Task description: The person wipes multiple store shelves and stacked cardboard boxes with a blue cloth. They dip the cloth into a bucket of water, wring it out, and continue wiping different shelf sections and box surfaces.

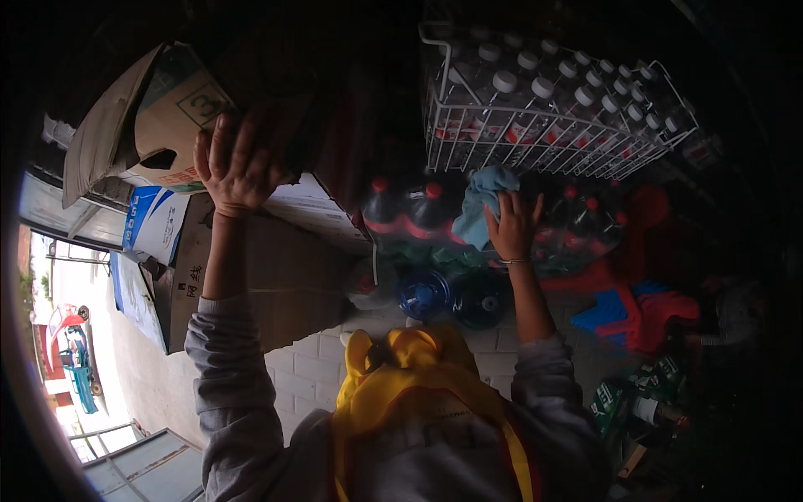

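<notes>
Spread flat with its fingers apart, my left hand (241,166) rests against the cardboard box (179,119) at the upper left, which has open flaps and a cut handhole. My right hand (515,229) is by a light blue cloth (486,201), its thumb and fingers at the cloth's right edge. Cloth and hand are just below a white wire basket (558,119) filled with clear bottles with white caps. Dark soda bottles with red caps (433,210) stand behind the cloth, on both sides of it. How firmly the cloth is gripped is hard to see.
Below my left hand stand a large brown carton (282,282) and blue-and-white boxes (154,223). Two large blue water jugs (425,293) are on the tiled floor. Red and blue plastic stools (652,317) and green cartons (646,383) lie to the right. A bright doorway is at the far left.
</notes>
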{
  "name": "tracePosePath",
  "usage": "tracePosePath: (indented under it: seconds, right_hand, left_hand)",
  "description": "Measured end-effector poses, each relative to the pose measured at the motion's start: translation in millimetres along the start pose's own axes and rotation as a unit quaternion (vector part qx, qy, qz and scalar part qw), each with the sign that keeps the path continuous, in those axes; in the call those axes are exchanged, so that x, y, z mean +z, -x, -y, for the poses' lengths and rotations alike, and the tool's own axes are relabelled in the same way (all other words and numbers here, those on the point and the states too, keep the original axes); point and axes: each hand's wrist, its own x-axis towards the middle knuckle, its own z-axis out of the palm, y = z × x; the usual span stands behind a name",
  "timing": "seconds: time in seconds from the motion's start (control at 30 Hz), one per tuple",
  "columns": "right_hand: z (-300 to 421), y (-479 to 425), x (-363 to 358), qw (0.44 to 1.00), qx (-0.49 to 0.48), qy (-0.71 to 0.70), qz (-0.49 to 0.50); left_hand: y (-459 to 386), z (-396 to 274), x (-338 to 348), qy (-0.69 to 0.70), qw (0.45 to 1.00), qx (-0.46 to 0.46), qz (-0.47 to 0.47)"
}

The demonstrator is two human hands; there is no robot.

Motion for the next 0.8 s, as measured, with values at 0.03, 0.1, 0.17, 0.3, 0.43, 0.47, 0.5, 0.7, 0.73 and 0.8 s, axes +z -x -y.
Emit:
tracePosePath:
  seconds: [0.03, 0.1, 0.17, 0.3, 0.43, 0.47, 0.5, 0.7, 0.73, 0.8]
  right_hand:
    - [-28, 11, 3, 0.996, 0.079, 0.040, 0.002]
    - [-56, 22, -15, 0.996, 0.085, -0.018, 0.008]
    - [-58, 25, -29, 0.990, 0.103, -0.061, 0.076]
    - [-63, 34, -45, 0.759, 0.419, -0.499, 0.006]
    - [-67, -1, -94, 0.447, 0.401, -0.776, -0.192]
    - [-77, -1, -87, 0.489, 0.404, -0.754, -0.170]
    - [-90, -4, -72, 0.527, 0.406, -0.733, -0.142]
    - [-96, -5, 36, 0.948, 0.200, -0.246, -0.039]
    - [-96, -7, 39, 0.942, 0.207, -0.258, -0.049]
    - [-98, 5, 42, 0.923, 0.255, -0.276, -0.078]
  left_hand:
    - [-7, -3, -1, 0.006, 1.000, -0.001, -0.006]
    - [-12, -9, 7, 0.028, 1.000, -0.006, -0.005]
    - [-9, -9, 9, 0.031, 0.999, -0.007, -0.004]
    - [-4, -11, 5, 0.007, 1.000, -0.009, -0.002]
    - [-5, -12, 5, -0.003, 1.000, -0.020, 0.001]
    - [-10, -14, 6, -0.003, 1.000, -0.020, -0.006]
    - [-11, -14, 4, -0.009, 1.000, -0.019, -0.008]
    - [-15, -17, 5, -0.018, 1.000, -0.018, -0.007]
    - [-14, -17, 5, -0.019, 1.000, -0.018, -0.006]
    - [-12, -16, 4, -0.021, 0.999, -0.024, 0.001]
